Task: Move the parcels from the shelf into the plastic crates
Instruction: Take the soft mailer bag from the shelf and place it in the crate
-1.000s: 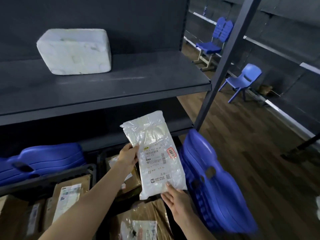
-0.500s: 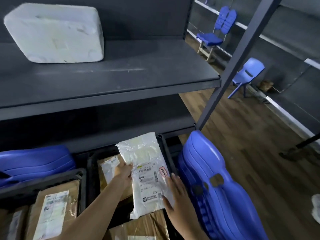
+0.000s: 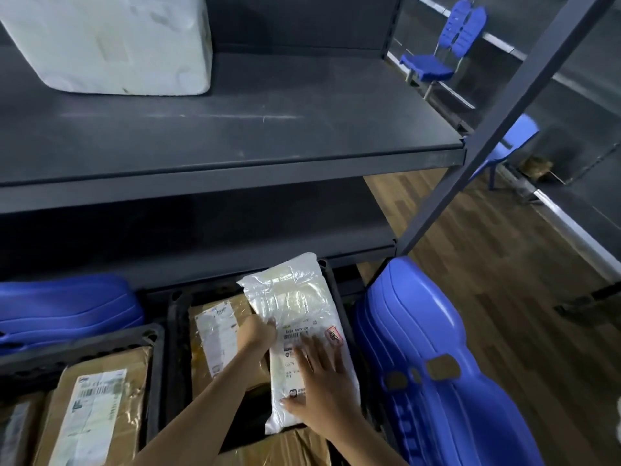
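A white plastic mailer bag (image 3: 292,307) with a printed label lies along the right side of a black plastic crate (image 3: 174,331) below the shelf. My left hand (image 3: 257,332) pinches the bag's left edge. Flat on the bag's lower half rests my right hand (image 3: 319,395), fingers spread. Under the bag, the crate holds brown taped parcels (image 3: 218,334). A second black crate (image 3: 84,341) at the left holds another brown parcel (image 3: 97,412). On the grey shelf (image 3: 268,129) a white foam box (image 3: 111,42) stands at the top left.
A stack of blue plastic chairs (image 3: 430,358) lies tipped right beside the crate. Another blue chair (image 3: 67,307) lies behind the left crate. A slanted grey shelf post (image 3: 504,105) rises at right. Wooden floor (image 3: 504,280) and more blue chairs (image 3: 447,38) lie beyond.
Both hands have lowered the white bag from mid-air down into the right crate. My right hand has shifted from under the bag's bottom edge onto its top face.
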The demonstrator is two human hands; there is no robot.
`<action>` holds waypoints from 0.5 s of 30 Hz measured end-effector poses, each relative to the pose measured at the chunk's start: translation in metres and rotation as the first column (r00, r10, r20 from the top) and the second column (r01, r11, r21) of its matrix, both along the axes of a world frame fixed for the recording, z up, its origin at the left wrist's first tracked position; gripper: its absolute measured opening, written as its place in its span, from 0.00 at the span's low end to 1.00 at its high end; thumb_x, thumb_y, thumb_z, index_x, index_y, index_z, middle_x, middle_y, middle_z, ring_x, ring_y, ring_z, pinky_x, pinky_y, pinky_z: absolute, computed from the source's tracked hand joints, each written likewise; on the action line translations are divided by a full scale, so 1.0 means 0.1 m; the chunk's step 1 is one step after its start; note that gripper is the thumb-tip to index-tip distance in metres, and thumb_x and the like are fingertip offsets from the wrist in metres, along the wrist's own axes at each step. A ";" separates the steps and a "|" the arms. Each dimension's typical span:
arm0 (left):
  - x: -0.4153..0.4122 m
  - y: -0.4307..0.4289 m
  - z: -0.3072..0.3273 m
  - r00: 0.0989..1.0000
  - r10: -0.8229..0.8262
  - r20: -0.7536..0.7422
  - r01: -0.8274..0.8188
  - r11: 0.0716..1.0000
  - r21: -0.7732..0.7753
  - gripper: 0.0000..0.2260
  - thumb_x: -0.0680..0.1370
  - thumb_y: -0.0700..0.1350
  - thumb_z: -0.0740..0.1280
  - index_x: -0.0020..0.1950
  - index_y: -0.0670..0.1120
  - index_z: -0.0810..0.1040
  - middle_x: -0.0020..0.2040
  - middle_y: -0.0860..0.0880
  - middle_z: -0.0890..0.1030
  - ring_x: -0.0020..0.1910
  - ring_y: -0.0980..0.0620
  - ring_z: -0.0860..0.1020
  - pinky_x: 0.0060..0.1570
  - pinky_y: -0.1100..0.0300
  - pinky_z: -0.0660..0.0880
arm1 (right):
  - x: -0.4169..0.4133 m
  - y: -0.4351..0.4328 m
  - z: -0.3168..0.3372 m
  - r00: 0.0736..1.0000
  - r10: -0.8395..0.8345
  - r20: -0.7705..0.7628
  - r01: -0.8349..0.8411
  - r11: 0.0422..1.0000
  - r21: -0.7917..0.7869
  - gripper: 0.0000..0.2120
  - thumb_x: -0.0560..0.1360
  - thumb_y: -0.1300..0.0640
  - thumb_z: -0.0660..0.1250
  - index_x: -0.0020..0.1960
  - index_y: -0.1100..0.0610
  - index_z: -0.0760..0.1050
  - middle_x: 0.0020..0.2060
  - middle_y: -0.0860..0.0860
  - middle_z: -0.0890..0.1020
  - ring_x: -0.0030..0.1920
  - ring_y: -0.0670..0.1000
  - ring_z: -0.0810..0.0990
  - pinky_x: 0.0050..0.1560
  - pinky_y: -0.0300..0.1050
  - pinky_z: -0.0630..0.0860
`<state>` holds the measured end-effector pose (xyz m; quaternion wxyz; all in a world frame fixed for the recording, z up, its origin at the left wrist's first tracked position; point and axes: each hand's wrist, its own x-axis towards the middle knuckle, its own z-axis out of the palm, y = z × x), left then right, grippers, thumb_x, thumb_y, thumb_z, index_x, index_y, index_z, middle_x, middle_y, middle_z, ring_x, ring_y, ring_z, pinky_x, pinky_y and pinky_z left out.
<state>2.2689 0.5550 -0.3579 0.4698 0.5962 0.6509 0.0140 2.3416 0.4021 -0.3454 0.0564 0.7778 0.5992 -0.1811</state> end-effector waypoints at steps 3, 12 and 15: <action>-0.05 0.07 0.15 0.996 -0.039 -0.077 0.045 0.995 0.087 0.18 0.78 0.49 0.66 0.58 0.36 0.71 0.43 0.45 0.78 0.37 0.51 0.76 0.29 0.63 0.71 | -0.03 -0.05 -0.08 0.999 -0.039 0.003 0.039 0.999 0.026 0.43 0.63 0.28 0.56 0.69 0.54 0.70 0.69 0.54 0.72 0.71 0.59 0.65 0.70 0.60 0.60; -0.08 0.17 0.34 0.626 -0.312 -0.714 0.757 0.462 0.462 0.49 0.75 0.59 0.65 0.74 0.47 0.26 0.75 0.40 0.29 0.74 0.38 0.32 0.70 0.39 0.35 | 0.01 -0.17 -0.14 0.990 -0.135 -0.051 0.137 0.990 0.037 0.43 0.66 0.29 0.53 0.71 0.56 0.68 0.70 0.55 0.70 0.69 0.56 0.71 0.69 0.50 0.67; -0.09 0.17 0.07 0.446 -0.444 -0.777 0.875 0.398 0.275 0.48 0.76 0.62 0.60 0.72 0.41 0.26 0.70 0.38 0.26 0.71 0.40 0.29 0.70 0.42 0.34 | 0.01 -0.14 -0.17 0.990 -0.140 -0.024 0.140 0.990 0.028 0.44 0.66 0.29 0.51 0.72 0.55 0.66 0.70 0.54 0.71 0.68 0.56 0.71 0.63 0.52 0.72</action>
